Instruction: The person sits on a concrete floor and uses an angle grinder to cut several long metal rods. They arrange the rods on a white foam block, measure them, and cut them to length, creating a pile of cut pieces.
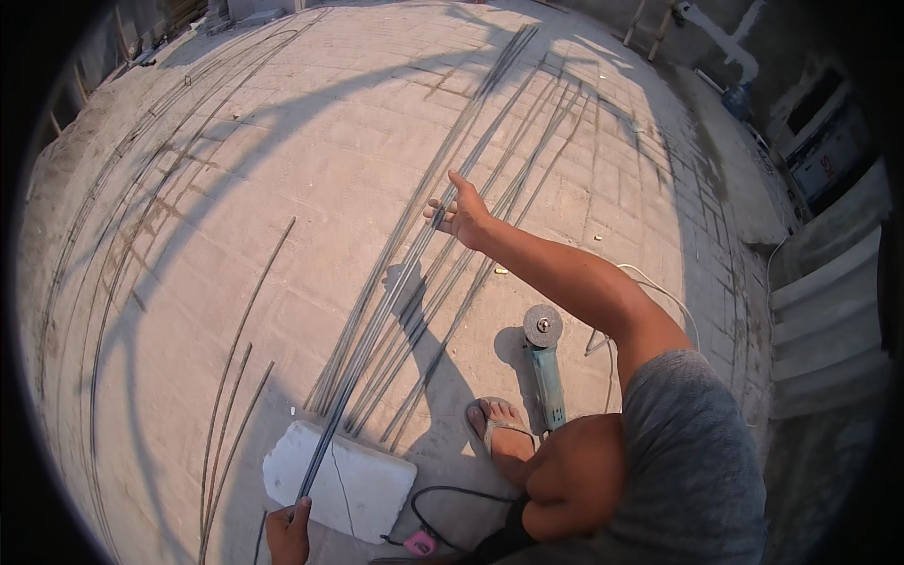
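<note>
Sunlit paving (235, 179), pale and dusty, its block joints showing through, spread beneath long curved shadows. Slim metal rods (337, 414) ran as a narrow bundle up the middle, their near end above a white, rough-edged slab (381, 476) marked by a thin dark line. The left hand (288, 534) was closed around that end; well apart from it, the right hand (459, 217) was spread at the rods farther up, thumb raised. Beside the sandalled foot (508, 443) was a teal grinder (546, 377) with a round, grey, gritty disc (539, 318).
</note>
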The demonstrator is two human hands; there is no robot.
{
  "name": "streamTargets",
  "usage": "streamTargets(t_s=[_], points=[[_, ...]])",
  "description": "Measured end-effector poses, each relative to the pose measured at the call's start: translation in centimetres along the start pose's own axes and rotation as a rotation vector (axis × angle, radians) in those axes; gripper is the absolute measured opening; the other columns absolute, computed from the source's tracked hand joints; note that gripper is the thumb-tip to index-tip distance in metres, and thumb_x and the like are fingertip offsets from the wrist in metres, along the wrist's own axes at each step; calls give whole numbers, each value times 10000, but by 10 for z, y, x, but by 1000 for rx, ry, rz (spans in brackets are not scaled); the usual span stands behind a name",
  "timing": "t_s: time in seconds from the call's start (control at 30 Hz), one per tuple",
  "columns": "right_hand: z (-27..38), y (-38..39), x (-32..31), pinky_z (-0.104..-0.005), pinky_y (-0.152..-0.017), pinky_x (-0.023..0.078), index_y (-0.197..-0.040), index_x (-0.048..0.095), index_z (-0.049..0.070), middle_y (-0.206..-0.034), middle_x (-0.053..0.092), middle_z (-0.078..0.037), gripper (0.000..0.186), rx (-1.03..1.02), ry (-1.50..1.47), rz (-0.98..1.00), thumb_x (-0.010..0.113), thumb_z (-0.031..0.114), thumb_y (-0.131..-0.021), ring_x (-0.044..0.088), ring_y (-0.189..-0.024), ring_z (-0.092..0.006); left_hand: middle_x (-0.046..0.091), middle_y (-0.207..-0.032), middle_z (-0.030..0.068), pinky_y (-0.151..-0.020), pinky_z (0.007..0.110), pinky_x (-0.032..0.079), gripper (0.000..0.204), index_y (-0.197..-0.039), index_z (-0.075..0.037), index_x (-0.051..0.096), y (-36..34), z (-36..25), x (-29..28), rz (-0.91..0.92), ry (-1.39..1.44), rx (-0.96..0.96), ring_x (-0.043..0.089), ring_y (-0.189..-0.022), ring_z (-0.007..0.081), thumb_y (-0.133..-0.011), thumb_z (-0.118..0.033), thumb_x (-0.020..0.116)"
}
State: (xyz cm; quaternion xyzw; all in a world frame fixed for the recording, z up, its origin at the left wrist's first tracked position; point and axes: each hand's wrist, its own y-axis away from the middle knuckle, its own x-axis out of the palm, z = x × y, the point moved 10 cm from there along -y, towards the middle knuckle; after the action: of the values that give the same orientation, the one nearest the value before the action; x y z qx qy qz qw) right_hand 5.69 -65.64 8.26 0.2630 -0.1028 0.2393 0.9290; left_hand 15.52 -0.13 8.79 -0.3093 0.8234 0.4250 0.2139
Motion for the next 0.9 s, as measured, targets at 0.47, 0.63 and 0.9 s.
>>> streamTargets(t_s=[0.47, 0.63, 0.9], points=[[-142, 175, 103, -358, -792, 664, -1153, 542, -14, -1045, 741, -151, 327, 194, 151, 296, 455, 301, -1159, 711, -817, -191, 460, -641, -47, -534, 321, 302, 433, -749, -110, 554, -91, -213, 77, 343, 292, 93, 382, -570, 93, -1032, -422, 657], [-89, 145, 104, -327, -739, 669, -1122, 560, -44, -1051, 735, -182, 312, 112, 156, 291, 452, 247, -1157, 711, -784, -187, 596, -706, 24, -569, 318, 434, 366, -907, -43, 645, -89, -202, 49, 159, 130, 329, 526, -594, 117, -1023, -389, 669], [-3, 34, 91, -371, -709, 661, -1111, 572, -88, -1005, 734, -206, 329, -112, 153, 171, 438, 211, -1143, 723, -755, -222, 553, -613, 39, -537, 335, 409, 421, -806, -8, 640, -41, -48, -27, -83, 28, 146, 521, -554, 126, -1054, -348, 625]])
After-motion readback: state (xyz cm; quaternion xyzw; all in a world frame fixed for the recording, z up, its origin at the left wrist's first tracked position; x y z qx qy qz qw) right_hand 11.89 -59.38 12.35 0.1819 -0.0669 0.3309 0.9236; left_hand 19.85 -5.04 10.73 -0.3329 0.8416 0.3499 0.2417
